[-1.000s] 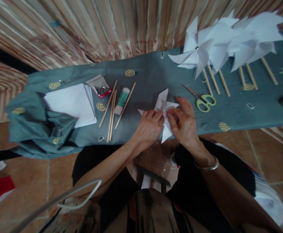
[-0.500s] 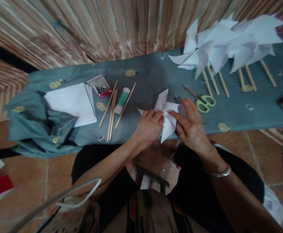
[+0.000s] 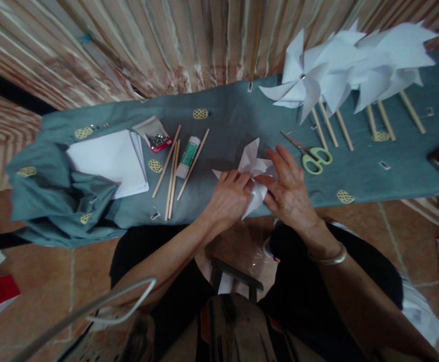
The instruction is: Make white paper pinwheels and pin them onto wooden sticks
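Note:
A white paper pinwheel (image 3: 248,158) with folded, pointed blades lies near the front edge of the cloth-covered table, between my hands. My left hand (image 3: 231,193) is closed on its left side, fingertips bunched near the centre. From the right, my right hand (image 3: 289,188) reaches over it, index finger and thumb at the paper close to the middle and the other fingers raised. Those fingers partly cover the right-hand blades. Just right of this hand rest green-handled scissors (image 3: 316,160), their blades pointing to the upper left.
Left of the pinwheel lie a glue stick (image 3: 188,157), several wooden sticks (image 3: 174,176), an open box of metal pins (image 3: 154,136) and a stack of white paper (image 3: 110,163). Several finished pinwheels on sticks (image 3: 340,68) lie at the back right of the teal tablecloth (image 3: 234,118).
My right hand has shifted slightly left, its fingers nearer the pinwheel's centre and over the lower blade. My left hand stays on the paper.

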### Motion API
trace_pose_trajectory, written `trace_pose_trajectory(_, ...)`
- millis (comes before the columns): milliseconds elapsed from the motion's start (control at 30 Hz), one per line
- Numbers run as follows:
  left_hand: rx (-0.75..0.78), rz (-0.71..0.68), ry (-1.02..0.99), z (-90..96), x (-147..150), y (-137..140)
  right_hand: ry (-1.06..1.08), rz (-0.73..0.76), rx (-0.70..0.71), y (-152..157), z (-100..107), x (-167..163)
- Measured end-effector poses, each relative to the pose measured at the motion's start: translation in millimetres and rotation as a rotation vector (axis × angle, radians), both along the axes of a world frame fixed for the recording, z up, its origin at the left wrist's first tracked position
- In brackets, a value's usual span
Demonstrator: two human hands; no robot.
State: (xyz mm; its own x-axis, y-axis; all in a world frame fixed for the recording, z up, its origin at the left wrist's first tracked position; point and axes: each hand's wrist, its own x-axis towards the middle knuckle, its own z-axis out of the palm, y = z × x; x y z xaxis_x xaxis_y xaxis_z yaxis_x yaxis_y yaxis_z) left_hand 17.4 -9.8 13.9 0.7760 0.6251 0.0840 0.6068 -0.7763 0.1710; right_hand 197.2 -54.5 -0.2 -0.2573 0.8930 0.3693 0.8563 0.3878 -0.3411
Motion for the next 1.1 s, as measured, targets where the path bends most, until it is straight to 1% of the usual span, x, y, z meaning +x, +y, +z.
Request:
trace_pose_trajectory(133, 0.008, 0.003, -0.01, -0.8, 0.0, -0.1, -0.001, -0.01, -0.052, 1.7, 3.5, -0.2)
trace_pose_trajectory(300, 0.013, -0.002, -0.023, -1.4, -1.3, 0.6, 0.033, 0.002, -0.048, 3.2, 3.4, 1.3)
trace_pose_trajectory(567, -0.027, 0.004, -0.021, 0.7, -1.5, 2.3, 0.022, -0.018, -0.104, 4.5, 5.6, 2.8)
trace_pose_trajectory(1100, -0.13, 0.016, -0.019, 6.9, -2.9, 6.7, 0.039, 0.023, -0.105, 6.9, 2.3, 5.0)
